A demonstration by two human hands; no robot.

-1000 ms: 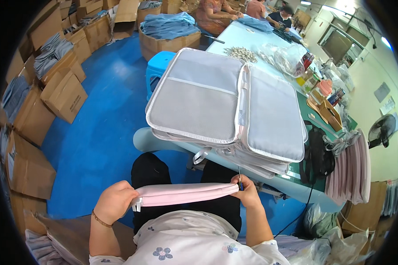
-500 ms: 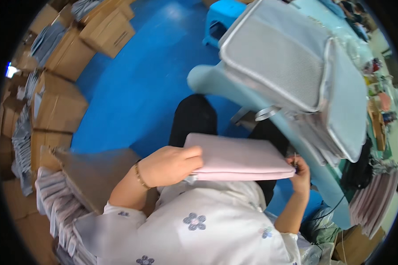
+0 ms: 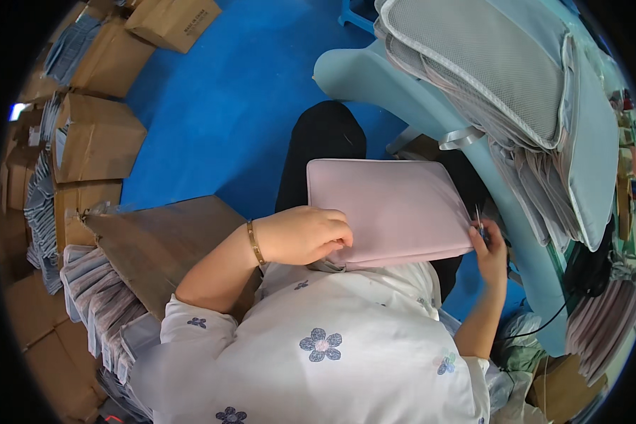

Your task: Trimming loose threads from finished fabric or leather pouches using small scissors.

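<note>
A flat pink padded case (image 3: 396, 208) lies across my lap, its broad face turned up. My left hand (image 3: 305, 234) grips its near left corner, fingers curled over the edge, a thin gold bracelet on the wrist. My right hand (image 3: 490, 244) sits at the case's right edge and pinches a small metal tool, apparently small scissors (image 3: 479, 220), against the seam. A stack of grey and pale blue mesh-faced cases (image 3: 502, 78) rests on the light blue table (image 3: 374, 81) just beyond my knees.
A brown cardboard box (image 3: 166, 244) stands by my left elbow, with stacks of bagged grey goods (image 3: 95, 304) below it. More cartons (image 3: 95, 138) line the left side on the blue floor (image 3: 226, 99). Pink and grey items (image 3: 608, 318) hang at the right.
The pink case went from edge-on between both hands to lying flat on my lap. My head tipped down, so the table stack slid to the upper right.
</note>
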